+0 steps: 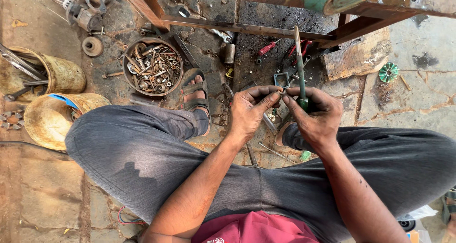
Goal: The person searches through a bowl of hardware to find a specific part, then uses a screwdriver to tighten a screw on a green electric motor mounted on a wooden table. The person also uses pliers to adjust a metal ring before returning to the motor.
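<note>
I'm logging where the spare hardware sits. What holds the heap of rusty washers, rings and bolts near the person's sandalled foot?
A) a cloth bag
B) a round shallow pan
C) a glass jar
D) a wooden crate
B: the hardware lies in a round shallow pan on the floor beside the sandalled foot.

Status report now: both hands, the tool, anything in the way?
Left hand pinching small part. Right hand gripping green-handled screwdriver. Part too small to identify. Nothing between hands.
</note>
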